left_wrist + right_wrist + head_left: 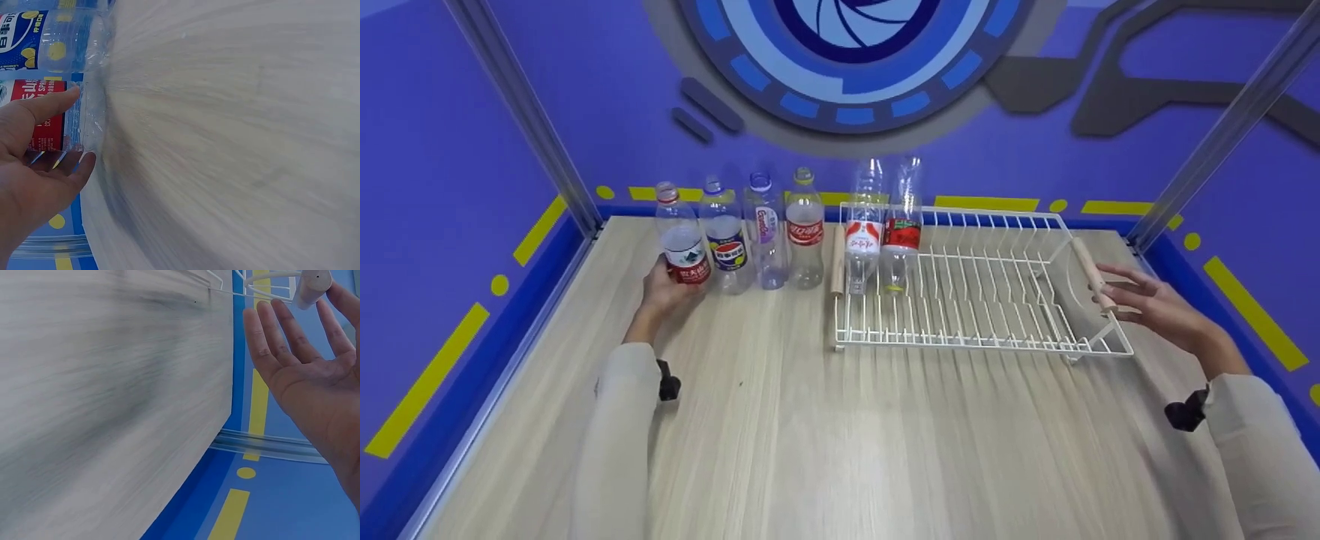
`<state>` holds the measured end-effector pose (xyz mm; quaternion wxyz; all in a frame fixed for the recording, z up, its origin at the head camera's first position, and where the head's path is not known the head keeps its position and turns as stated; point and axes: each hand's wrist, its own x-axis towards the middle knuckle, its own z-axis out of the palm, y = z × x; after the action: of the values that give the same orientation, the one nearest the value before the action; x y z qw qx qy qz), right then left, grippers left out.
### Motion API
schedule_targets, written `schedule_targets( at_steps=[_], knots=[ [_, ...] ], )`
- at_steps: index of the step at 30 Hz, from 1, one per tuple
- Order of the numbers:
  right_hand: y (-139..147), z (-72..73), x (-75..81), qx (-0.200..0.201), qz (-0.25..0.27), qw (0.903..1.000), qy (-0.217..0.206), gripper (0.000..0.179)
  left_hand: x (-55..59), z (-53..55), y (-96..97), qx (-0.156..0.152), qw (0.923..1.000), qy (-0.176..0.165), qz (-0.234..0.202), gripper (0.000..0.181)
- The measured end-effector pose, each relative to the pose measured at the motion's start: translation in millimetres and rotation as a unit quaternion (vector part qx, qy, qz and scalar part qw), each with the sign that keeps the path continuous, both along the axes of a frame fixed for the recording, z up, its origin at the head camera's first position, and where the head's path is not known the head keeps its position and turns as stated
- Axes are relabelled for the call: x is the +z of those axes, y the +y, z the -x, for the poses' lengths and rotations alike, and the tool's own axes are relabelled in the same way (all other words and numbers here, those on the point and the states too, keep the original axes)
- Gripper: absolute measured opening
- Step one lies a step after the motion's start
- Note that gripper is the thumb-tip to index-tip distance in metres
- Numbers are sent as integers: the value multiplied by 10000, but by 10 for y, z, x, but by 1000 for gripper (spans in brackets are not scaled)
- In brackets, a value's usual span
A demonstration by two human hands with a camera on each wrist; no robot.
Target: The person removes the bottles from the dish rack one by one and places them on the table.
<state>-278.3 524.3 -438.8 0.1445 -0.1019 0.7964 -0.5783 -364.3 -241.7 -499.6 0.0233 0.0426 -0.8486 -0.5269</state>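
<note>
My left hand (pixel 664 289) holds a clear plastic bottle (pixel 682 244) with a red-and-white label, low on its body. In the left wrist view the thumb lies along the red label (pixel 48 126) and the fingers pass under it. The bottle is upright, leftmost in a row. My right hand (pixel 1166 311) touches a wooden handle (pixel 1091 274) of a white wire rack (pixel 982 345); in the right wrist view its fingers (pixel 295 337) are mostly straight. Two empty bottles lean upside down in the rack's left end, one with a white-and-red label (pixel 864 238), one red-and-green (pixel 901 234).
Beside the held bottle stand a blue-labelled bottle (pixel 727 251), a bottle with a pink-and-white label (pixel 767 232) and a red-labelled bottle (pixel 806 236). All are on the wood-grain table (pixel 810 450). Blue patterned walls (pixel 615 90) enclose the back and sides.
</note>
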Motion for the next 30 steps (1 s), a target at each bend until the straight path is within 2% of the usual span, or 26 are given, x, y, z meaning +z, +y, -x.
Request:
schedule_targets(
  at_steps=[5, 9, 12, 15, 22, 24, 26, 30],
  knots=[
    [10, -5, -10, 115, 156, 9998, -63, 54, 17, -23, -16, -190, 9998, -96, 27, 89],
    [15, -20, -30, 119, 89, 9999, -88, 55, 38, -57, -40, -289, 9992, -264, 44, 92],
    [16, -24, -35, 166, 35, 9998, -92, 56, 65, -82, -73, -358, 9989, -230, 188, 91],
    [28, -27, -23, 245, 3, 9996, -114, 57, 117, -111, -122, -414, 9981, -104, 442, 85],
    [2, 4, 29, 209, -178, 9996, -38, 56, 303, -301, -340, -373, 9956, -119, 854, 78],
    [-2, 12, 32, 243, -88, 9996, -74, 56, 339, -378, -379, -397, 9948, 22, 941, 72],
    [-2, 8, 16, 315, 24, 9994, -120, 56, 358, -456, -405, -476, 9923, 300, 1107, 64],
    [5, -31, -40, 447, 152, 9987, -190, 56, 394, -614, -400, -759, 9813, 933, 1504, 44]
  ],
)
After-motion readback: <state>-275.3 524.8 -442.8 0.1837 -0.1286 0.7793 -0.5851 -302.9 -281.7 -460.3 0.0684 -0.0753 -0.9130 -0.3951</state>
